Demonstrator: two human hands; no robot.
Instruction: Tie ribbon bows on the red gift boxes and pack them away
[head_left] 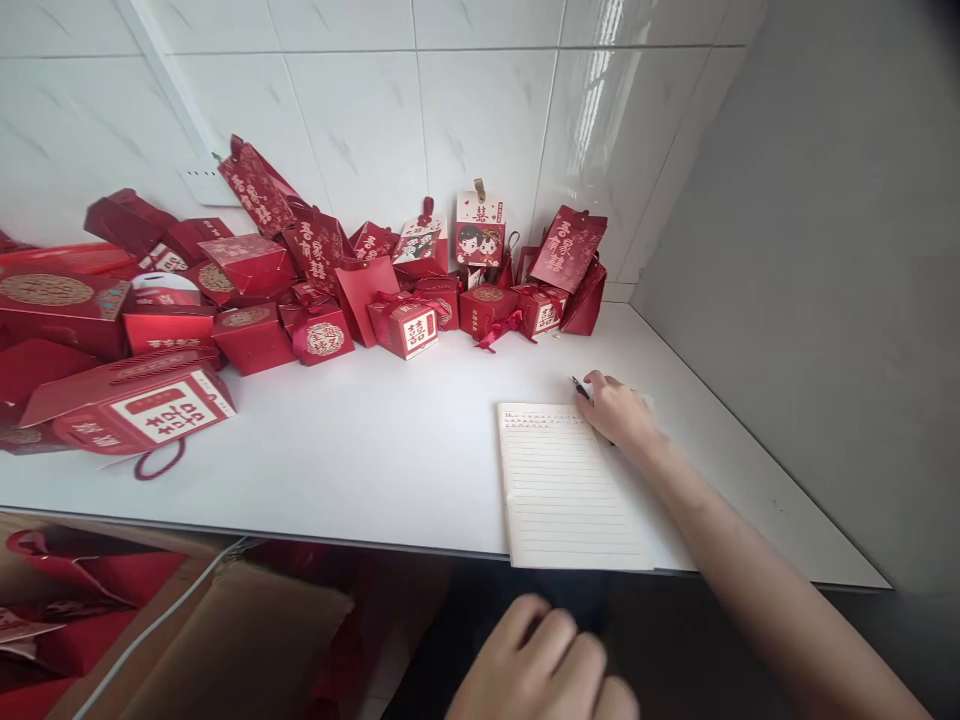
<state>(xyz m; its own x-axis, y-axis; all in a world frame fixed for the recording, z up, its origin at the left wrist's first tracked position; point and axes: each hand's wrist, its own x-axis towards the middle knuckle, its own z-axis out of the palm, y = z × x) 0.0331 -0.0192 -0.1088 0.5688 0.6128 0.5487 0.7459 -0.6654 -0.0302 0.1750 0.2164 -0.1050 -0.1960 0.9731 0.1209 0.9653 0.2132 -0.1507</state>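
My right hand (621, 412) rests on the table at the notebook's upper right corner, its fingers closed over a dark pen (579, 387). The pen's tip pokes out past the fingertips, and part of its shaft is hidden under the hand. The notebook (566, 490) is a lined page with a few rows of small handwriting at the top; its lower edge reaches the table's front edge. Below that edge, my left hand (544, 665) is curled into a loose fist, slightly blurred. Nothing shows in it, and its palm is hidden.
Many red gift boxes (259, 335) with gold and white print crowd the left and back of the white table (375, 440). A large box (142, 410) lies at the left front. A tiled wall stands behind, a grey panel (795, 250) right. Below are a cardboard box (240, 630) and a white cable (161, 625).
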